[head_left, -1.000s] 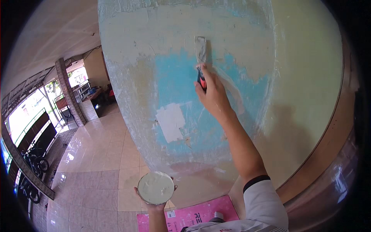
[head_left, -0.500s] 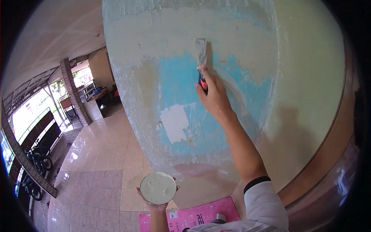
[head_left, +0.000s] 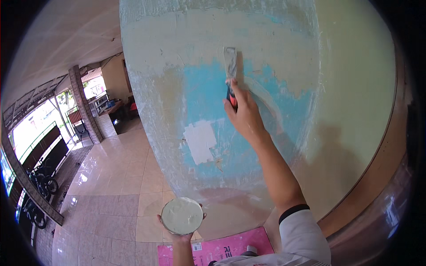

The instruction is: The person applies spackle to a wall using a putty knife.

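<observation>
My right hand grips the black and red handle of a putty knife. Its filler-smeared blade points up and lies near or against the wall, where grey filler borders a bright blue patch; whether it touches I cannot tell. Low in front of me, my left hand cradles a round container of pale putty from beneath, fingertips showing at both sides of the rim. A whitish filler patch covers part of the blue at the lower left.
A pink printed sheet lies on the tiled floor at my feet. To the left stand a pillar, a gate and a parked motorcycle. A brown edge strip runs along the wall's right side.
The putty knife and my right hand have shifted slightly downward on the wall. My left hand holds the putty container almost unmoved.
</observation>
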The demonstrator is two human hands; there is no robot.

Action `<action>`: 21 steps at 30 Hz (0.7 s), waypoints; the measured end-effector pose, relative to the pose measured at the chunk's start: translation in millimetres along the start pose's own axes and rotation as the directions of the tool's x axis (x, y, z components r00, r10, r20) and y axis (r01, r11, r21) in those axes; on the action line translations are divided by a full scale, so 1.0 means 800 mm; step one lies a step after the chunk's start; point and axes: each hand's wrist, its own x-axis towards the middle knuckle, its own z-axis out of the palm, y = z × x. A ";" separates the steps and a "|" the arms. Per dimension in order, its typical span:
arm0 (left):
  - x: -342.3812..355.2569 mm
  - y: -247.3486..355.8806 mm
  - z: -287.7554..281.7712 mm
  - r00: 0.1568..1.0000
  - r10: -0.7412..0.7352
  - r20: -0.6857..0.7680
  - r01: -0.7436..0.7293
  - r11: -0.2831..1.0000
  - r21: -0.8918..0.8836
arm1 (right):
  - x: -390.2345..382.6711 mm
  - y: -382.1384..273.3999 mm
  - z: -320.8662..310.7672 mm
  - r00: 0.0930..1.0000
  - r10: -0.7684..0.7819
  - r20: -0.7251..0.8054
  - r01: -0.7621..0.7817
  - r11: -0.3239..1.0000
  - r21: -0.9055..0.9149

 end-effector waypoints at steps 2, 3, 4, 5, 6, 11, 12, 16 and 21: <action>0.003 -0.003 0.001 1.000 -0.009 0.027 0.008 1.000 0.023 | 0.008 0.015 0.008 0.999 -0.045 -0.031 0.043 0.997 -0.070; 0.003 -0.004 0.001 1.000 -0.012 0.028 0.011 0.998 0.061 | -0.003 0.019 0.017 0.998 -0.047 -0.031 0.045 0.996 -0.072; 0.004 -0.004 0.000 0.999 -0.016 0.029 0.013 0.995 0.099 | -0.025 0.020 0.024 0.997 -0.066 -0.034 0.064 0.996 -0.059; 0.003 -0.001 -0.005 1.000 -0.013 0.028 0.010 0.995 0.099 | -0.049 0.018 0.033 0.996 -0.084 -0.037 0.083 0.996 -0.041; 0.004 0.000 -0.013 1.000 0.000 0.027 -0.002 0.997 0.076 | -0.073 0.021 0.042 0.996 -0.087 -0.037 0.085 0.995 -0.042; 0.003 -0.003 -0.013 1.000 0.026 -0.003 -0.026 1.000 -0.002 | -0.116 0.013 0.037 0.997 0.017 0.078 -0.019 0.999 0.036; 0.003 -0.003 -0.017 1.000 0.023 0.014 -0.023 0.999 0.031 | -0.096 0.009 0.030 1.000 -0.019 -0.002 0.019 0.999 0.049; 0.003 -0.006 -0.018 1.000 0.013 0.006 -0.014 1.000 0.011 | -0.005 0.008 0.014 0.995 -0.045 -0.094 0.048 0.998 0.029; 0.005 -0.003 -0.026 1.000 0.015 0.007 -0.015 1.000 0.008 | -0.051 0.027 0.048 0.997 -0.067 -0.024 0.067 0.998 -0.015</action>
